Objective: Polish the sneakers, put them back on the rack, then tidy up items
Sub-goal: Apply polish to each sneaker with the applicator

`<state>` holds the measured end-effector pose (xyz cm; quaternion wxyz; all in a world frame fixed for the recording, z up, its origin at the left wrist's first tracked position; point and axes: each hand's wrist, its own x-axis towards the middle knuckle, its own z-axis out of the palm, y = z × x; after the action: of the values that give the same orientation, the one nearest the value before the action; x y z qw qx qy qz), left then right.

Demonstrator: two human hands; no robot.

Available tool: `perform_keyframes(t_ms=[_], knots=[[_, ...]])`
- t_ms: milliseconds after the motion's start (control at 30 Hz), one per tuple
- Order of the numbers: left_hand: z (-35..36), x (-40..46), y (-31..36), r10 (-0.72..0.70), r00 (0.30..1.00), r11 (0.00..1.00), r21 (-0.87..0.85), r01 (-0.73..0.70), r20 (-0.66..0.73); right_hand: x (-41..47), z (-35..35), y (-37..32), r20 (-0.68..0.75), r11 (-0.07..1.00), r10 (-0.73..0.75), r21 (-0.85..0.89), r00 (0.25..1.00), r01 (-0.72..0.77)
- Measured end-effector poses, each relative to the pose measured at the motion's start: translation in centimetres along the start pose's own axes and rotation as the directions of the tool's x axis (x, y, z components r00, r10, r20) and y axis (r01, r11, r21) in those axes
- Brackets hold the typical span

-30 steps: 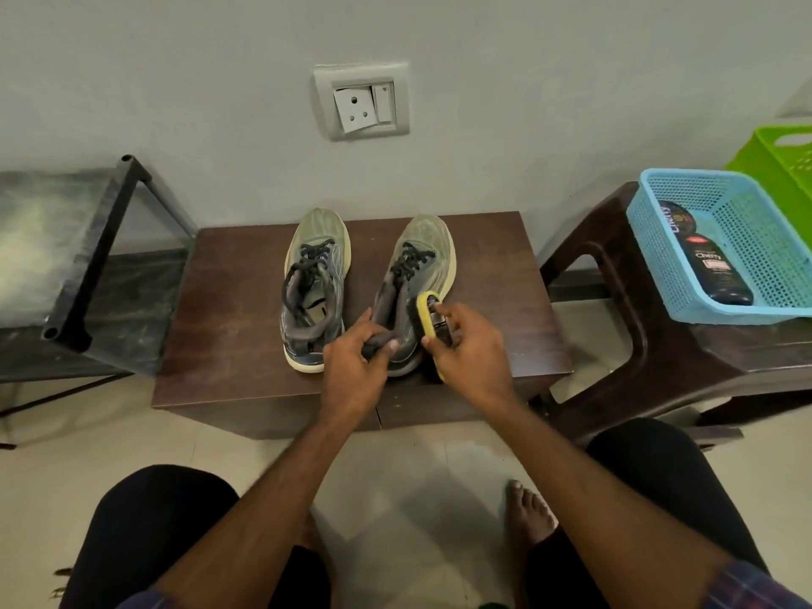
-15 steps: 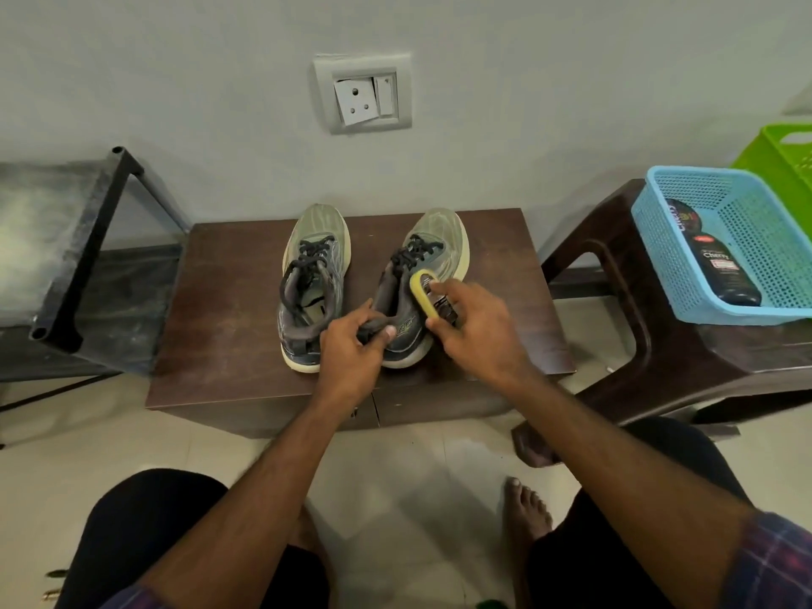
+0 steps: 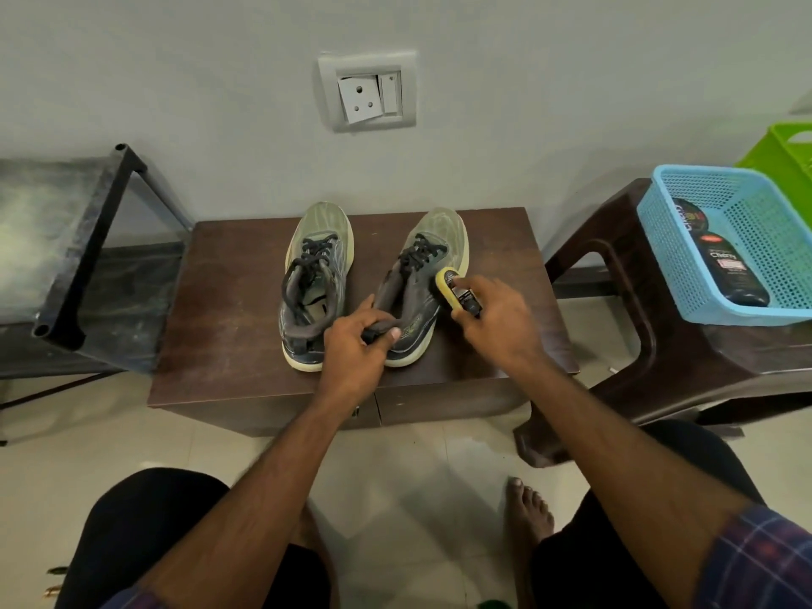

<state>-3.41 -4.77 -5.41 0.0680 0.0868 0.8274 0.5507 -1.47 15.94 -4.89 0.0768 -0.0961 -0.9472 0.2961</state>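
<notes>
Grip status: left hand (image 3: pixel 353 345) pinches the heel collar of the right-side sneaker (image 3: pixel 417 287), thumb on the outside, fingers curled into the opening. Right hand (image 3: pixel 496 318) grasps a yellow-edged polish applicator (image 3: pixel 454 292), pressed to that sneaker's outer flank just beside the laces. Applicator label too small to read; its lower end is hidden under the fingers.

Left-side sneaker (image 3: pixel 314 283) stands untouched, just beside the held one, toes to the wall. Left hand covers part of both heels.

Both sit on a dark brown desk (image 3: pixel 233 309) against a pale wall with a socket plate (image 3: pixel 367 92). Floor is light tile. Dark metal rack (image 3: pixel 83 252) to the left, cut off by the frame edge. Brown plastic stool (image 3: pixel 615 274) to the right carries a blue basket (image 3: pixel 698 314) with a black bottle (image 3: pixel 729 274) lying in it, well apart from the right hand; another dark item behind the bottle, can't make it out. Green basket (image 3: pixel 786 147) behind, mostly cut off.

Person's knees and a bare foot (image 3: pixel 527 512) at the bottom edge.
</notes>
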Motion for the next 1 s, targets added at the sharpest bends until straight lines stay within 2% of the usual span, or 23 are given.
perform_keyframes(t_ms=[33, 167, 267, 300, 433, 500, 567, 667, 833, 933, 1000], knots=[[0.0, -0.1, 0.0, 0.009, 1.0, 1.0, 0.006, -0.009, 0.005, -0.1, 0.1, 0.0, -0.01, 1.0, 0.003, 0.0, 1.0, -0.003], [-0.3, 0.1, -0.2, -0.002, 0.999, 1.0, -0.027, 0.001, -0.032, -1.1, 1.1, -1.6, 0.019, 0.981, -0.141, 0.138, 0.99, 0.137], [0.1, -0.1, 0.0, 0.014, 1.0, 1.0, 0.014, -0.014, 0.003, -0.5, 0.5, -0.2, 0.018, 0.991, 0.02, 0.129, 1.0, -0.022], [0.2, -0.1, 0.0, 0.021, 1.0, 0.999, 0.029, -0.021, 0.001, -0.7, 0.4, -0.2, 0.019, 0.99, 0.033, 0.138, 0.999, -0.035], [-0.1, 0.2, 0.1, -0.003, 0.997, 1.0, 0.006, 0.004, -0.083, -3.5, 1.2, -2.8, 0.047, 0.962, -0.159, 0.23, 0.986, 0.144], [0.0, 0.2, 0.3, -0.014, 0.997, 1.0, -0.019, 0.013, -0.075, -4.3, 1.4, -3.0, 0.043, 0.962, -0.191, 0.206, 0.981, 0.178], [0.5, 0.3, 0.1, -0.005, 0.998, 1.0, 0.003, 0.005, -0.067, -3.6, 1.0, -2.5, 0.004, 0.974, -0.1, 0.202, 0.995, 0.097], [1.2, 0.2, 0.1, 0.009, 0.998, 0.997, 0.076, -0.004, -0.06, -2.3, 0.0, -2.2, 0.005, 0.947, 0.14, 0.291, 0.99, -0.136], [1.3, 0.1, 0.2, 0.023, 0.996, 0.999, 0.034, -0.02, -0.091, -3.0, 1.0, -4.1, 0.007, 0.927, 0.129, 0.354, 0.992, -0.123], [1.9, -0.1, 0.2, 0.028, 0.999, 0.998, 0.064, -0.025, -0.045, -1.2, 0.1, -2.9, -0.01, 0.902, 0.25, 0.366, 0.968, -0.229], [1.9, 0.0, 0.2, 0.024, 0.998, 0.996, 0.082, -0.019, -0.054, -1.3, 0.1, -3.0, -0.019, 0.909, 0.247, 0.352, 0.969, -0.225]])
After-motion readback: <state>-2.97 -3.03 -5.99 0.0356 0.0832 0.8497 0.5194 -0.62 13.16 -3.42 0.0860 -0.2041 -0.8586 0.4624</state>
